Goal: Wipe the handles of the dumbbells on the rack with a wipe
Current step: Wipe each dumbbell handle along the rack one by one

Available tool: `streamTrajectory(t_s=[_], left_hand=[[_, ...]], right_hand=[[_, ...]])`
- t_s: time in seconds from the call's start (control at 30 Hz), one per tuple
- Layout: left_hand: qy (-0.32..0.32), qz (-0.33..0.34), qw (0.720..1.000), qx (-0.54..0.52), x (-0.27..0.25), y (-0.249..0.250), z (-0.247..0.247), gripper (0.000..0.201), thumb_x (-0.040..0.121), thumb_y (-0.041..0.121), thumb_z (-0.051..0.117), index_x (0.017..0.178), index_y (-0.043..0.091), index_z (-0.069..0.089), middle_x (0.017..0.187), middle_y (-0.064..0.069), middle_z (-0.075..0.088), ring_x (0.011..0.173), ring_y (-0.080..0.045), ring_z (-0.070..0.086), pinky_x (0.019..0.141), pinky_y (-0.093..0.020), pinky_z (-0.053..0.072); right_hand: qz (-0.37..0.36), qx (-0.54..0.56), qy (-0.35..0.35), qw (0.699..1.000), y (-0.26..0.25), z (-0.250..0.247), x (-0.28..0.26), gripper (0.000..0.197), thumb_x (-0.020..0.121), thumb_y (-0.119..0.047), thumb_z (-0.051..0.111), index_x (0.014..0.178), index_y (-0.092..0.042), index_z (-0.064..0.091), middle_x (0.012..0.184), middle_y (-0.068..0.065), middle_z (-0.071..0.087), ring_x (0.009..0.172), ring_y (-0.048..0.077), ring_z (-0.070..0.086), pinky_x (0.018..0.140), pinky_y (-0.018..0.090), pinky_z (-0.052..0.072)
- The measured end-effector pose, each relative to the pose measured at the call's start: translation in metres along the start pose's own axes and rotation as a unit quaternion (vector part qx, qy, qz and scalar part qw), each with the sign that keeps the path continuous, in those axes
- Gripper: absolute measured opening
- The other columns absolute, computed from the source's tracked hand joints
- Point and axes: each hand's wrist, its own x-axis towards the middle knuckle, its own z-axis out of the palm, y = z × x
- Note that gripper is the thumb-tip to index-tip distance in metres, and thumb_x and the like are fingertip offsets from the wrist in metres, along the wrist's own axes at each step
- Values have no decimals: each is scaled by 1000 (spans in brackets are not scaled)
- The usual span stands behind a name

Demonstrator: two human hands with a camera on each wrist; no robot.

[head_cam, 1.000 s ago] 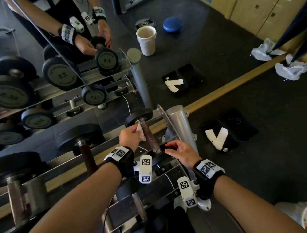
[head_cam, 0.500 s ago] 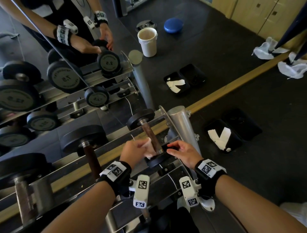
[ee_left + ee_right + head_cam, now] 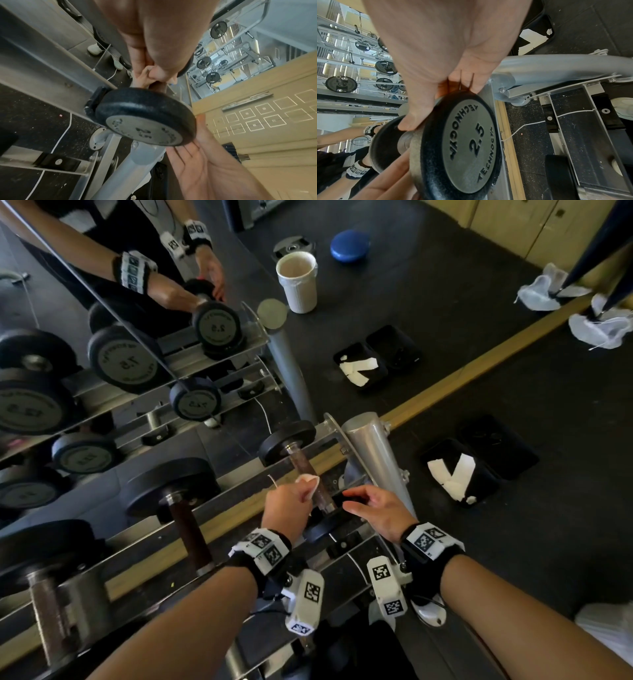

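A small 2.5 dumbbell [image 3: 286, 440] lies across the rack [image 3: 346, 559] at its right end. My left hand [image 3: 291, 505] pinches a white wipe [image 3: 310, 484] against the middle of its brown handle [image 3: 303, 465]. In the left wrist view the wipe [image 3: 142, 79] shows between my fingertips, beyond the near plate [image 3: 145, 121]. My right hand [image 3: 373, 508] grips that near plate [image 3: 467, 142], thumb [image 3: 409, 121] behind it and fingers [image 3: 471, 83] over the rim.
A larger dumbbell [image 3: 185, 529] with a brown handle sits to the left, with heavier ones beyond it. A mirror behind the rack repeats everything. The grey rack post [image 3: 370, 446] stands by my right hand. Black trays [image 3: 507, 450] with white wipes lie on the floor.
My left hand slid the wipe from the far end of the handle down to the near plate, then back up to the middle. My right hand stayed on the near plate.
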Motion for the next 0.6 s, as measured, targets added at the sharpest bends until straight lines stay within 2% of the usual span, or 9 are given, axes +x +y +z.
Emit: streamTrajectory(t_s=[0.1,0.17,0.23,0.3,0.37,0.43,0.53,0.6], left_hand=[[-38,68,991,106,-8,-2,3,36,100,28,45,132,42,55,109,3,69,94,-16,65,70,-19,36],[-70,96,984,131,-10,-3,1,38,98,31,45,132,45,53,110,6,69,90,-13,64,65,-14,32],[-96,89,986,100,-13,-3,-3,36,95,33,49,127,47,58,105,10,69,75,-2,56,55,-3,28],[-110,68,990,47,-14,-3,-5,35,92,28,54,119,49,64,95,16,65,64,9,48,51,-2,30],[-122,52,991,4,-15,-4,-7,37,90,25,56,111,55,63,85,23,61,66,14,49,53,-2,33],[-133,42,990,-29,-17,-4,-9,38,90,25,57,107,59,61,81,25,62,71,11,54,58,-4,36],[-135,35,988,-61,-20,-6,-16,24,92,30,61,100,49,71,82,21,69,79,3,64,67,-13,48],[-98,16,988,-114,-19,-7,-30,21,92,27,63,101,42,74,86,17,72,85,-1,68,79,-19,53]], right_hand=[[5,5,7,1000,1,0,1,34,81,-35,77,113,-27,69,115,-2,71,113,15,64,107,44,47],[4,13,16,1000,1,2,1,29,84,-28,77,111,-25,69,113,0,72,112,16,66,107,44,47],[2,22,24,999,0,4,0,27,84,-24,77,110,-24,69,113,2,72,112,17,66,107,45,47],[3,19,25,1000,-1,5,0,28,85,-25,76,111,-24,68,114,2,71,113,17,65,107,44,47],[3,13,20,1000,-2,5,-3,29,85,-27,75,113,-24,67,116,2,70,113,17,65,106,44,48],[1,16,18,1000,-3,5,-5,29,86,-25,74,114,-22,66,116,3,70,112,18,65,105,44,49],[-4,18,20,1000,-5,6,-7,31,88,-24,73,117,-19,64,117,5,69,113,19,64,104,43,49],[-10,12,24,1000,-5,7,-8,32,88,-24,72,118,-18,63,117,5,68,113,20,64,104,41,50]])
